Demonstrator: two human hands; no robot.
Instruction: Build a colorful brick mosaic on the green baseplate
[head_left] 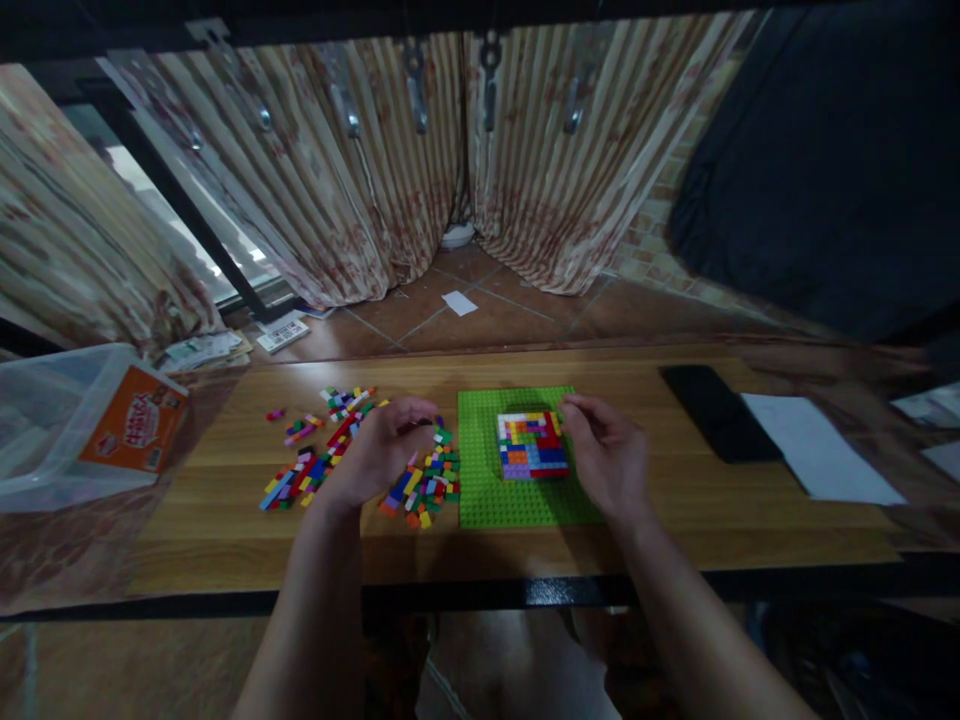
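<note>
My left hand hovers over a heap of small coloured toy bricks, its fingers curved and the thumb apart from them. Under the fingertips lie green and dark bricks; I make out none gripped. A green studded baseplate lies right of the heap. On it sits a low, roughly square block of multicoloured bricks, its top patchy with red, blue, orange, purple and white. My right hand is at the block's far right corner, thumb and forefinger pinched together. Whatever is between those fingertips is too small to tell.
More loose bricks spread across the left of the wooden table. A black phone-like slab and white paper lie at the right. A clear plastic bin with an orange label stands left of the table. Curtains hang beyond.
</note>
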